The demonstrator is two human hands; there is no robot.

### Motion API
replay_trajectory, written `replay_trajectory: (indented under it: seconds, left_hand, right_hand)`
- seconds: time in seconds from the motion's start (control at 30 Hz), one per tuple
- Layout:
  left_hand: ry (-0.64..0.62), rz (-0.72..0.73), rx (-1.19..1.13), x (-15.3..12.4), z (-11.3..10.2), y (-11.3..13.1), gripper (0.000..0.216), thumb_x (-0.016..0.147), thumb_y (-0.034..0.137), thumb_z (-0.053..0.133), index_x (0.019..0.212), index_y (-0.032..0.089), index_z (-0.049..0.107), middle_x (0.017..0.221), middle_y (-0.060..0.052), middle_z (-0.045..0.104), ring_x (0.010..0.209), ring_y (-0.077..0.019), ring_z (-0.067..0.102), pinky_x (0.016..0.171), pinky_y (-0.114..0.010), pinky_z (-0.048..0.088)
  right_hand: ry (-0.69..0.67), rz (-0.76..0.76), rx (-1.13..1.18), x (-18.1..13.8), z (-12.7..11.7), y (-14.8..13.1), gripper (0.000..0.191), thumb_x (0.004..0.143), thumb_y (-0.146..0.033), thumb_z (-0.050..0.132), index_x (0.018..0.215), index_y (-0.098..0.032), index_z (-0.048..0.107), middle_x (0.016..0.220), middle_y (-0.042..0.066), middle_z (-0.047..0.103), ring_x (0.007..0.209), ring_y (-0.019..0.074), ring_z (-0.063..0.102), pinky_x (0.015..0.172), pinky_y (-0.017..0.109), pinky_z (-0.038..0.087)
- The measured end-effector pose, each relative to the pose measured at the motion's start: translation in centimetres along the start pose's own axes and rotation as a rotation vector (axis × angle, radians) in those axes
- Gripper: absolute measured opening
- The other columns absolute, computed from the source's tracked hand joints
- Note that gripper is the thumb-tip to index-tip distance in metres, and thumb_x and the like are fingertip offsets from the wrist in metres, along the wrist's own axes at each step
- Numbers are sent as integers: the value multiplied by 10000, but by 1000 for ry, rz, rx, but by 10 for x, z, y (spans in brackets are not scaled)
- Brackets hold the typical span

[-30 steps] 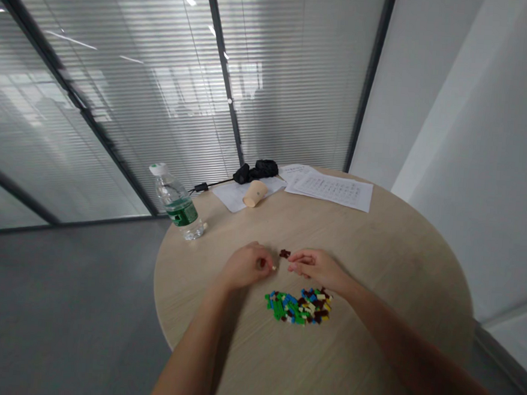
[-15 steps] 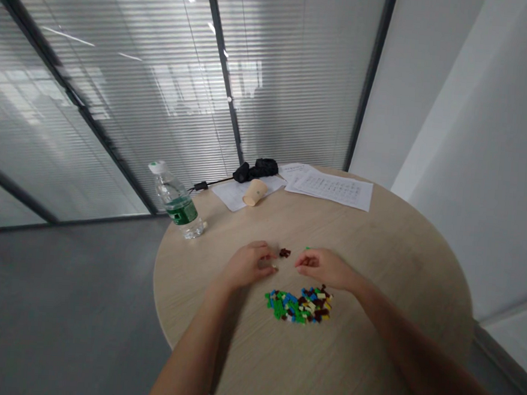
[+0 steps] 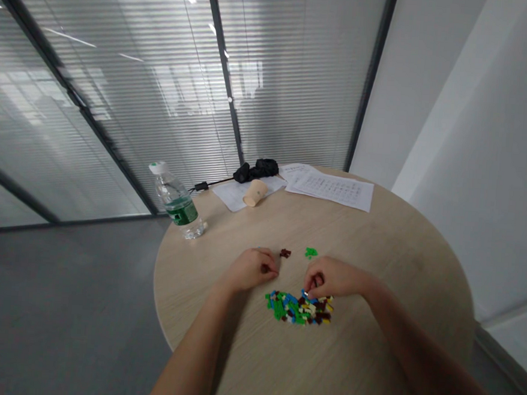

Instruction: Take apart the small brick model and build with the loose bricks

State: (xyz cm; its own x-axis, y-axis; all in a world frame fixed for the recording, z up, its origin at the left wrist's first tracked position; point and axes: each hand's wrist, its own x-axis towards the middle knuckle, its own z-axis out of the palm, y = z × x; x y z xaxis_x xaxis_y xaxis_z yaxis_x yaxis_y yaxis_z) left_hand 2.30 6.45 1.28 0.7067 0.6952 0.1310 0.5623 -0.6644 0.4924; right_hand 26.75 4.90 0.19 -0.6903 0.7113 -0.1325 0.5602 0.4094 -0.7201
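Observation:
A heap of small building bricks (image 3: 298, 307), green, blue, yellow and dark brown, lies on the round wooden table (image 3: 375, 271). My right hand (image 3: 334, 277) reaches down onto the heap's far edge with fingertips pinched among the bricks. My left hand (image 3: 252, 269) rests on the table left of the heap, fingers curled closed; what is in them is hidden. Beyond the hands sit two small separate clusters: dark brown bricks (image 3: 285, 253) and green bricks (image 3: 311, 252).
A water bottle (image 3: 176, 203) with a green label stands at the table's left edge. A paper cup (image 3: 255, 193) lies on its side on white sheets (image 3: 331, 188) at the back, next to a black bundle (image 3: 256, 169) with a cable. Glass walls with blinds stand behind.
My right hand drew back from the far clusters to the heap, leaving green bricks on the table. My left hand stayed nearly in place, fingers curling tighter.

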Motion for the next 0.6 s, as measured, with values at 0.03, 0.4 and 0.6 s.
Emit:
replay_trajectory:
  seconds: [0.03,0.4,0.6]
  left_hand:
    - [-2,-3,2,0,-1,1,132,759,164,566,699,185,682,781,-20,640,722,-133,588,710,-247,447]
    - [122,-38,58,1,-2,10,154,797,163,508,807,172,661,805,-35,635,749,-144,576,689,-248,433]
    - [157,-68,20,2,-3,13,165,815,161,497,838,173,660,811,-38,635,729,-137,566,693,-255,436]
  right_hand:
    - [2,2,-1,0,0,0,158,668,-265,668,766,-167,744,641,23,650,542,109,517,493,206,380]
    - [78,29,-28,1,7,-9,145,698,-274,650,774,-165,710,660,26,660,558,116,545,488,207,367]
    - [92,18,-59,2,7,-15,86,693,-205,624,696,-165,700,646,18,657,557,115,533,489,207,339]
